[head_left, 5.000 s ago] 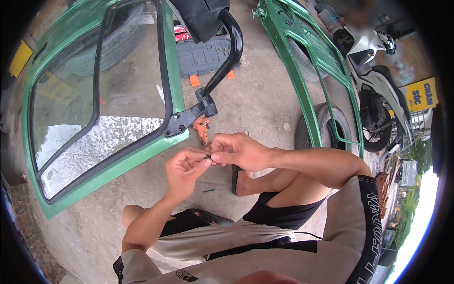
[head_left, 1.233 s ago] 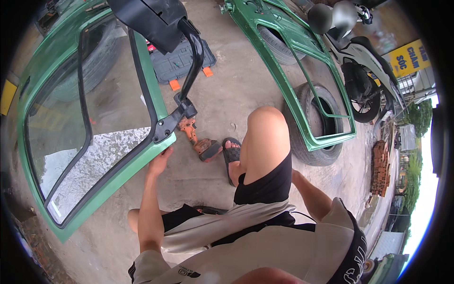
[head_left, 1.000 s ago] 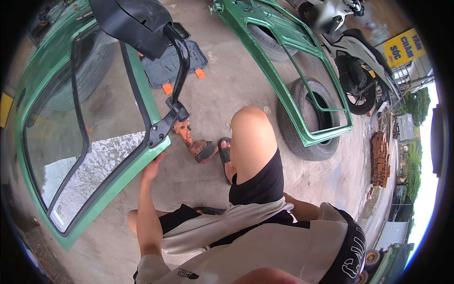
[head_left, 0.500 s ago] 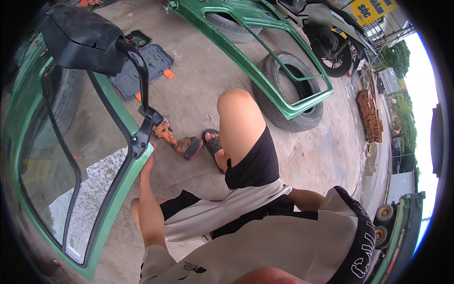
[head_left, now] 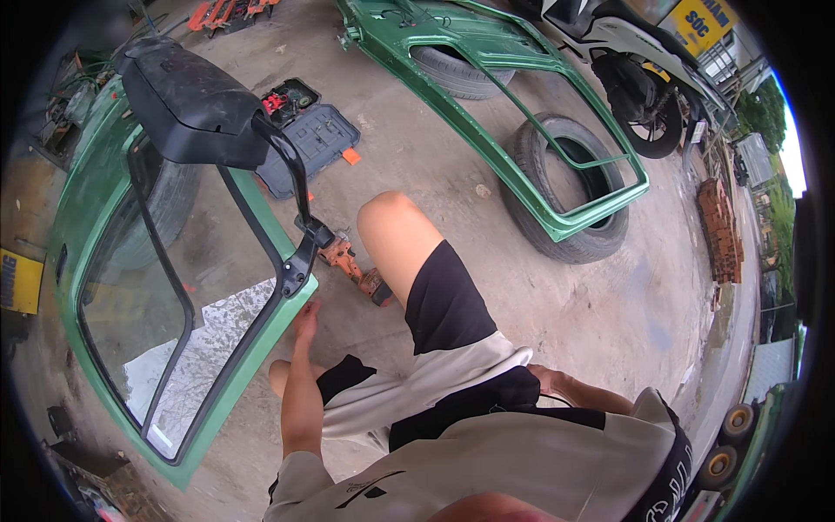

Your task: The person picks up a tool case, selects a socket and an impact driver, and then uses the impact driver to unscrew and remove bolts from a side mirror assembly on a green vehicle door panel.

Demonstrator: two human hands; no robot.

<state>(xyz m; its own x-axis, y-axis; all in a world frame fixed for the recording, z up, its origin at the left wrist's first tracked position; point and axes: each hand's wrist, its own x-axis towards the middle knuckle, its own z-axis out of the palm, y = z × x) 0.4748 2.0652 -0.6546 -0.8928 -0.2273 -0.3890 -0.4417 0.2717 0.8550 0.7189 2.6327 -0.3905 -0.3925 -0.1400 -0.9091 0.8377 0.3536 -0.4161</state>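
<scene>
A green vehicle door [head_left: 248, 383] with a framed glass window stands at my left. A black side mirror [head_left: 196, 109] is fixed to its edge by a curved black arm [head_left: 296, 178] and a bolted bracket [head_left: 297, 274]. My left hand [head_left: 306, 319] is just beside the door's edge, below that bracket. Its fingers look drawn together; whatever they may hold is too small to make out. My right hand [head_left: 543, 378] is at my hip by the shirt hem, its fingers mostly hidden. A worn orange cordless power tool [head_left: 350, 268] lies on the ground past the bracket.
An open grey tool case [head_left: 317, 148] lies beyond the mirror. Farther right, a second green door frame [head_left: 487, 143] rests on tires [head_left: 531, 165]. A motorcycle [head_left: 644, 87] stands at the far right, near a stack of bricks [head_left: 720, 230]. My bent knee [head_left: 391, 222] is beside the power tool.
My view has shifted, so the scene sits farther right and lower. My left hand now shows more fully beside the door's edge. My right hand has come partly into sight at my hip.
</scene>
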